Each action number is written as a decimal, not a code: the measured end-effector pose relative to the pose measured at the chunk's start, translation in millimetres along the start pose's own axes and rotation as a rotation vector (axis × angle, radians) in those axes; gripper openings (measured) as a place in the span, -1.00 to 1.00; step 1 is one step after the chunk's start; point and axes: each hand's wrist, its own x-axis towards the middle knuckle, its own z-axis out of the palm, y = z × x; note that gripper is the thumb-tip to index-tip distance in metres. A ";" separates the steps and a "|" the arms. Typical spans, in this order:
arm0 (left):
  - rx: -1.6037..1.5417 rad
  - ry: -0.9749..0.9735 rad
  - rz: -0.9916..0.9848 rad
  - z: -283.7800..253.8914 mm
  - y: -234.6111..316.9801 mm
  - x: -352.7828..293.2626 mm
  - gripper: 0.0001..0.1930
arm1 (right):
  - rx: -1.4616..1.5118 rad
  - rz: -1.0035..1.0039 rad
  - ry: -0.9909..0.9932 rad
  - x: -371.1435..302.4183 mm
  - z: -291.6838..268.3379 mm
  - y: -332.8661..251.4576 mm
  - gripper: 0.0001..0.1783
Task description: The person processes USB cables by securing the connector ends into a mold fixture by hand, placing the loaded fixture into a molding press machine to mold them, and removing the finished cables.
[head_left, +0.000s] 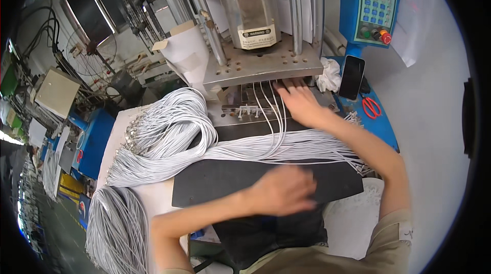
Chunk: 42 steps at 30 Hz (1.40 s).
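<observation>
My right hand (302,104) reaches under the steel plate (261,71) of a press, fingers stretched out beside several white cables (279,120). Its fingertips are partly hidden beneath the plate. The cables run from the mould area (249,101) down toward a long bundle of white cables (245,150) lying across the bench. White moulded pieces (249,111) sit at the front of the mould. Nearer to me, my left hand (284,190) hovers over the black mat (215,179), smeared by motion, and its fingers cannot be made out.
A coiled cable bundle (171,115) lies at the left, and another bundle (116,228) hangs off the bench there. At the right are a phone (352,77), red-handled scissors (372,108), a crumpled white cloth (329,75) and a blue control panel (376,10). Steel columns (294,13) flank the press cylinder.
</observation>
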 end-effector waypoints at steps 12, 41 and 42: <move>-0.757 0.230 -1.835 -32.9 78.6 -202.3 -0.64 | 0.154 -0.102 -0.399 -221.8 -106.2 -67.4 -0.03; 0.092 -0.428 -0.404 -115.1 119.6 -132.2 -0.59 | 0.044 -0.094 -0.312 -218.5 -113.4 -66.7 -0.08; 0.075 -0.427 -0.390 -117.9 119.6 -131.9 -0.59 | 0.051 -0.093 -0.317 -218.7 -115.2 -66.2 -0.06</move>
